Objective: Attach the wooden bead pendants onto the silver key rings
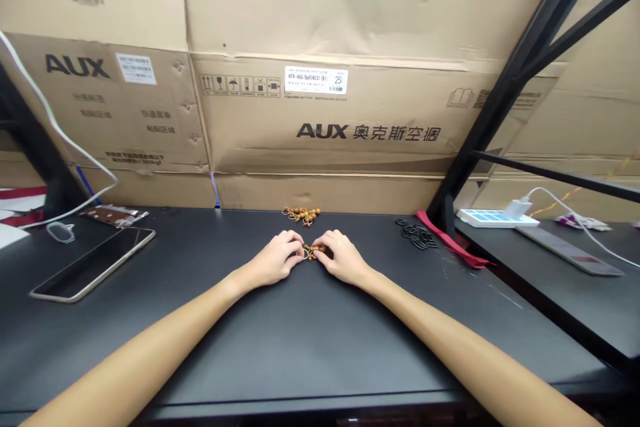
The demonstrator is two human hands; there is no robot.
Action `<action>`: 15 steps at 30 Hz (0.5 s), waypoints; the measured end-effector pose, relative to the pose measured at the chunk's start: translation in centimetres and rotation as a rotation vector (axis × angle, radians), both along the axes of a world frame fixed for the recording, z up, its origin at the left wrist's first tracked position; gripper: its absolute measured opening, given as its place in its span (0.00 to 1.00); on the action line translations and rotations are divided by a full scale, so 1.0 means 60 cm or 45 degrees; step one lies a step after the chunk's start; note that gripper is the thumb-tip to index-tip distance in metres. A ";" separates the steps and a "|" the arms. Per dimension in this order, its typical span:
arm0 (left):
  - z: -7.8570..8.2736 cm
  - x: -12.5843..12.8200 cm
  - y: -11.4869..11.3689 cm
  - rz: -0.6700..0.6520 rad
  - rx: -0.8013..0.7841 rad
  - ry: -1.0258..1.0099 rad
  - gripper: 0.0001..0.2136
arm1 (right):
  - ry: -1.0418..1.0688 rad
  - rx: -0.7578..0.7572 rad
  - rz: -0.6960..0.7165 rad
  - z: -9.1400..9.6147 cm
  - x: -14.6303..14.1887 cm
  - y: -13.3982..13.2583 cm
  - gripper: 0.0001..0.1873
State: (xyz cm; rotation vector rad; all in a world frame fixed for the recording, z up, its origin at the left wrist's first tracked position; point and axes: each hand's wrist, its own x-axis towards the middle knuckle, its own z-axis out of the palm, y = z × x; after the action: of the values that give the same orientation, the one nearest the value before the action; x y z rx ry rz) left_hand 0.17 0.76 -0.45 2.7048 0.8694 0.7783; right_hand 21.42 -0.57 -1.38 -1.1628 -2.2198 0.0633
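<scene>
Between my two hands, a beaded keychain [313, 253] with brown wooden beads and a metal ring lies just above or on the black table. My left hand [279, 257] pinches the ring side of it with thumb and forefinger. On the other side, my right hand [343, 257] has its fingers closed on the beads. Just beyond my fingers sits a small pile of similar amber-brown beaded keychains [303, 213] with metal rings. Fine details of the held piece are partly hidden by my fingertips.
A phone [95, 263] lies at the left, near a brown packet [115, 215]. To the right are black rings [417, 235], a red strap [453, 243] and a black metal rack post [480, 127]. A power strip [495, 217] stands beyond it. Cardboard [320, 27] walls the back.
</scene>
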 end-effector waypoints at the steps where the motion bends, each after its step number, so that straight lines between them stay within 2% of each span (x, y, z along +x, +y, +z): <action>1: 0.001 0.000 -0.001 0.000 -0.004 -0.001 0.06 | 0.008 0.001 0.034 0.000 0.000 0.000 0.04; 6: 0.004 0.000 -0.009 0.000 0.000 0.006 0.05 | 0.065 -0.003 0.248 0.005 -0.001 -0.005 0.05; 15: 0.006 0.002 -0.013 0.031 0.082 0.033 0.06 | 0.098 -0.030 0.298 0.010 -0.001 -0.008 0.05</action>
State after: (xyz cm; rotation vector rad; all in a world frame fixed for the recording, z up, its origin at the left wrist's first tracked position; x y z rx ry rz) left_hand 0.32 -0.01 -0.06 2.7713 0.8990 0.7916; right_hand 21.38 -1.06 -0.79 -0.8927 -2.2814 0.2272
